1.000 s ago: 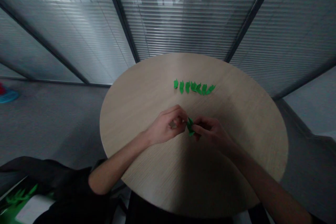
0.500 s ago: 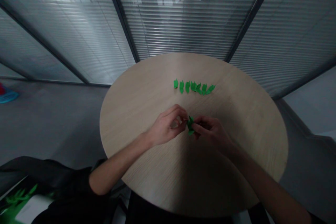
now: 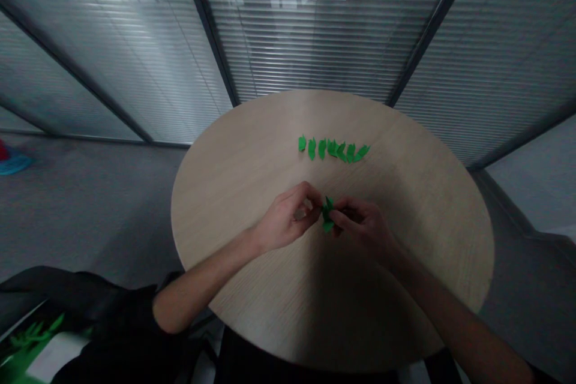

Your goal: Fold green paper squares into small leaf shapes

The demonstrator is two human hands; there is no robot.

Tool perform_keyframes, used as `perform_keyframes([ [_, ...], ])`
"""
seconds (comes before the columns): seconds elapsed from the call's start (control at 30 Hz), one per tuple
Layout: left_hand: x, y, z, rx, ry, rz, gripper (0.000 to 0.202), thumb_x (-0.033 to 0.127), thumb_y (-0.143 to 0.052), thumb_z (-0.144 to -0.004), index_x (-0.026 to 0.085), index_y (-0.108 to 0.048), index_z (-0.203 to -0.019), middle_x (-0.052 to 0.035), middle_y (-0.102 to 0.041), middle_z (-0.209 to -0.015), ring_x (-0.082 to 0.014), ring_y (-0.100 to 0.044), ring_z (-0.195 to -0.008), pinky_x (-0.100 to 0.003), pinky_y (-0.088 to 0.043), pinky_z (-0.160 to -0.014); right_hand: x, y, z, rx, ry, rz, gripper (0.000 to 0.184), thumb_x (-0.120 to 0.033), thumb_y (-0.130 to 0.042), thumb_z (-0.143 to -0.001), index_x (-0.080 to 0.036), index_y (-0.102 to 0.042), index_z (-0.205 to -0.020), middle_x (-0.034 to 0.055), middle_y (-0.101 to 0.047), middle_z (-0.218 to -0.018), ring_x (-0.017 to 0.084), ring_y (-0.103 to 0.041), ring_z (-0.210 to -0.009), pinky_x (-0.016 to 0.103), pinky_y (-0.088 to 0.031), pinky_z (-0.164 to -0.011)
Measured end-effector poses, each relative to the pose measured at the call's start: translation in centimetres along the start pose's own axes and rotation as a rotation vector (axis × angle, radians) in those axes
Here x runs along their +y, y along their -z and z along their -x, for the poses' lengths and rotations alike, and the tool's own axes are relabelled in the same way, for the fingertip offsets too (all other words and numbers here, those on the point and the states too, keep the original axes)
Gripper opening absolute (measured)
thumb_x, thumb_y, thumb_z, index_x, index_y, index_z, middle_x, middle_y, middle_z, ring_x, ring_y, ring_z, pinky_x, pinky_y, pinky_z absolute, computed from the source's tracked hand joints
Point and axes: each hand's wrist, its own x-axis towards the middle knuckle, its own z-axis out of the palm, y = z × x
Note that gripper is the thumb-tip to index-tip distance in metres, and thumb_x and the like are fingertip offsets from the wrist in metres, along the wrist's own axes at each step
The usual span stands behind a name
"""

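Note:
A small green folded piece (image 3: 327, 226), apparently paper, is pinched between thumb and fingers of my right hand (image 3: 362, 223). From the other side, the closed fingertips of my left hand (image 3: 290, 216) grip its left edge. The piece stands roughly upright just above the table, one pointed tip showing at the top; its middle is partly covered by my fingers. Beyond my hands lies a row of several similar green folded pieces (image 3: 322, 149). The ones on the right of the row sit close together or overlap, while those on the left are spaced apart.
The round wooden table (image 3: 225, 192) stands close to a glass partition with blinds (image 3: 306, 60). At lower left, a dark bag (image 3: 90, 288) is beside green material (image 3: 33, 336) and a white item (image 3: 56, 357). A blue and red object (image 3: 15, 163) rests on the floor far left.
The green piece has turned slightly between my fingertips, its upper tip now showing differently. Both hands stay almost in place; the row is unchanged.

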Motion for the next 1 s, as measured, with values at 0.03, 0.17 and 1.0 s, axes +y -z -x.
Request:
perform_keyframes([
  [0.03,0.02,-0.01,-0.03,0.004,0.013,0.001,0.005,0.022,-0.061,-0.101,0.017,-0.063,-0.103,-0.0065,-0.071,-0.098,-0.0145,-0.069,-0.082,-0.026,-0.06,-0.073,-0.02,0.03,-0.01,0.0,-0.003,-0.002,0.033,-0.051,-0.081,-0.082,-0.021,-0.068,-0.08,0.0,-0.067,-0.065,0.015,-0.064,-0.058,0.028,-0.052,-0.057],
  [0.17,0.18,-0.02,-0.13,0.012,0.076,0.023,0.007,0.024,-0.063,-0.101,0.017,-0.065,-0.103,-0.0051,-0.072,-0.095,-0.0129,-0.069,-0.076,-0.025,-0.059,-0.07,-0.05,0.14,-0.03,0.004,-0.001,0.004,0.032,-0.051,-0.08,-0.084,-0.02,-0.069,-0.08,0.0007,-0.068,-0.066,0.015,-0.064,-0.059,0.028,-0.051,-0.057],
  [1.0,0.53,0.57,-0.51,-0.014,0.186,0.123,0.012,0.026,-0.075,-0.094,0.017,-0.067,-0.094,0.0021,-0.065,-0.074,-0.01,-0.062,-0.064,-0.02,-0.048,-0.062,0.03,0.02,0.13,0.036,0.024,0.06,0.028,-0.047,-0.078,-0.082,-0.02,-0.07,-0.08,0.0007,-0.069,-0.065,0.015,-0.065,-0.057,0.027,-0.051,-0.056],
])
